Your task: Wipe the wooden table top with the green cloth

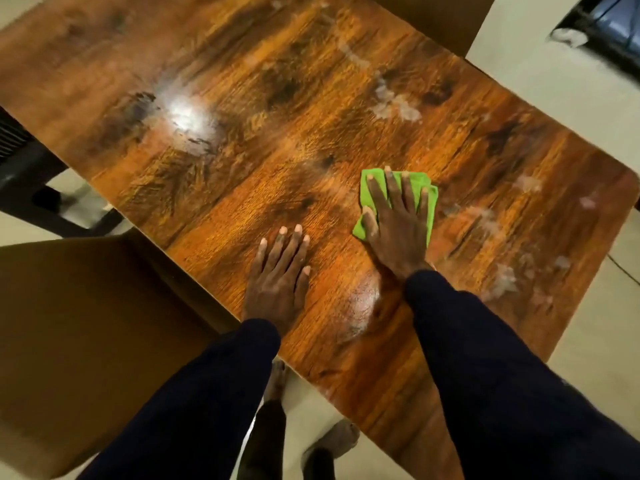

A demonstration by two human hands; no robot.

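**Figure: head view, table wiping.** The wooden table top (277, 98) is shown as the largest element, running from 10 o'clock to 5 o'clock across the frame. Its surface is a glossy orange-brown with dark grain streaks and knots, and a bright glare patch (187, 116) is seen at 10 o'clock of centre. A plain brown panel (86, 323), possibly a cardboard box, though blur prevents certainty, is placed against the table's near edge at 8 o'clock. Pale floor (554, 81) is visible at 2 o'clock and beyond the right edge.

Two dark sleeves (485, 358) enter from 6 o'clock. The right hand (398, 230) is laid flat, fingers spread and straight, pressing down on the green cloth (430, 213). The left hand (280, 271) is rested palm-down on bare wood, fingers straight and close together, holding nothing; it lies at 8 o'clock of the cloth, near but apart.

The cloth is bright lime green, folded into a small rumpled pad, and is located on the table top just right of centre, at 3 o'clock. Most of it is covered by the hand; its edges show on every side of the fingers.

White powdery smears (394, 105) are scattered at 12 o'clock of the cloth, with further patches (502, 282) at 4 o'clock.
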